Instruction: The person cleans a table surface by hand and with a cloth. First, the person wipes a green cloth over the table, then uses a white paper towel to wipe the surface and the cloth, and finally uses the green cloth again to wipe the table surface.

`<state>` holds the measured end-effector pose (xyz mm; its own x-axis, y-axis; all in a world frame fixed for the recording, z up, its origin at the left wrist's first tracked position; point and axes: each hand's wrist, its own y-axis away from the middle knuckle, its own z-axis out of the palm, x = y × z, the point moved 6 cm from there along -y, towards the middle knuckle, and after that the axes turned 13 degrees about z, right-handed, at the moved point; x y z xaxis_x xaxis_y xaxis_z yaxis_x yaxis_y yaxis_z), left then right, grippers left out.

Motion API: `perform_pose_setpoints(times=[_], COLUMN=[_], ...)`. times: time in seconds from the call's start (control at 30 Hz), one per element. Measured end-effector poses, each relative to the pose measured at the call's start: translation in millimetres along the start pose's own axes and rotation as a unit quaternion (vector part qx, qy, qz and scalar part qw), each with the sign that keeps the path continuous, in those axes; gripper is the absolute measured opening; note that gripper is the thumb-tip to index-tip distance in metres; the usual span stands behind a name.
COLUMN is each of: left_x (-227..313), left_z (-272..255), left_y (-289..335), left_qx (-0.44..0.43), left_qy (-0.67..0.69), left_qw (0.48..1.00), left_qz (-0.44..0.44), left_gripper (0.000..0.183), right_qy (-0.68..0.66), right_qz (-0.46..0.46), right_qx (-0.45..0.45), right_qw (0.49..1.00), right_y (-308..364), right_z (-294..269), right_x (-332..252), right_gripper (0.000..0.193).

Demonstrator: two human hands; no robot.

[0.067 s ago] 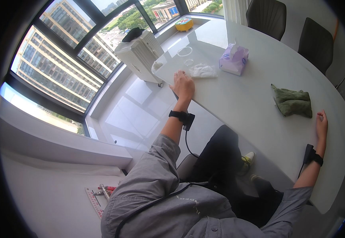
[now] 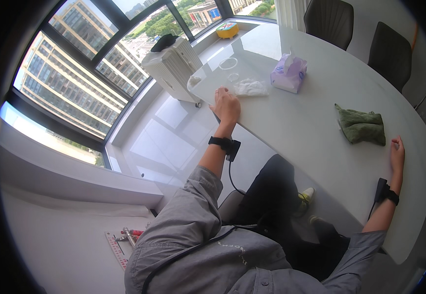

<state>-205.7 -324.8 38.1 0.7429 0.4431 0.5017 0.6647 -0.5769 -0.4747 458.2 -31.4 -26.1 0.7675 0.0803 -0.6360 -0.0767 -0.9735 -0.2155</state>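
Observation:
My left hand [image 2: 226, 105] rests palm down on the near left edge of the white table [image 2: 306, 132], its fingers spread and holding nothing. Just beyond it lies a crumpled clear plastic bag [image 2: 251, 87]. At the right side of the table, my right hand [image 2: 397, 154] lies on its edge, fingers loosely bent and apart, with nothing visible in it. A bunched dark green cloth pouch [image 2: 362, 127] lies a little to the left of that hand, not touching it.
A purple tissue box [image 2: 289, 74] stands beyond the bag, with two clear rings [image 2: 228, 63] to its left. Past the table's left end is a white suitcase [image 2: 168, 68] with a black item on top. Grey chairs [image 2: 391, 54] line the far right side.

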Motion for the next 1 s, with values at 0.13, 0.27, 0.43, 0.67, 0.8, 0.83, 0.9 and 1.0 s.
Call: perform_pose_setpoints(times=[0.13, 0.27, 0.43, 0.67, 0.8, 0.83, 0.9, 1.0], left_x=[1.2, -1.8, 1.7, 5.7, 2.3, 2.9, 3.7, 5.8], left_z=[-1.3, -1.6, -3.1, -2.7, -1.9, -3.0, -2.9, -3.0], left_y=[0.9, 1.4, 2.9, 2.7, 2.0, 2.2, 2.6, 2.6], left_qx=[0.036, 0.039, 0.038, 0.016, 0.038, 0.048, 0.044, 0.042], left_qy=[-0.004, -0.009, -0.004, -0.010, -0.029, -0.034, -0.029, -0.023], left_qw=[0.999, 0.999, 0.999, 1.000, 0.999, 0.998, 0.998, 0.998], left_qz=[0.012, 0.020, 0.017, 0.010, 0.025, 0.030, 0.029, 0.030], left_gripper=[0.016, 0.016, 0.016, 0.016, 0.017, 0.017, 0.016, 0.015], right_qy=[-0.004, -0.033, -0.003, -0.008, -0.001, -0.008, -0.015, -0.018], right_qz=[-0.003, 0.059, 0.039, -0.002, -0.009, 0.001, 0.011, 0.011], right_qx=[-0.002, -0.070, -0.042, -0.005, 0.003, -0.009, -0.020, -0.013], right_qw=[1.000, 0.995, 0.998, 1.000, 1.000, 1.000, 1.000, 1.000], right_y=[-0.9, 1.4, 5.2, 4.2, 3.9, 4.2, 5.0, 4.9], right_z=[-1.2, 2.3, -2.5, -3.9, -2.9, -2.4, -1.9, -3.8], right_x=[1.0, -4.8, -11.5, -6.5, -9.5, -9.7, -9.9, -8.7], right_gripper=[0.039, 0.025, 0.025, 0.029, 0.033, 0.034, 0.035, 0.034])
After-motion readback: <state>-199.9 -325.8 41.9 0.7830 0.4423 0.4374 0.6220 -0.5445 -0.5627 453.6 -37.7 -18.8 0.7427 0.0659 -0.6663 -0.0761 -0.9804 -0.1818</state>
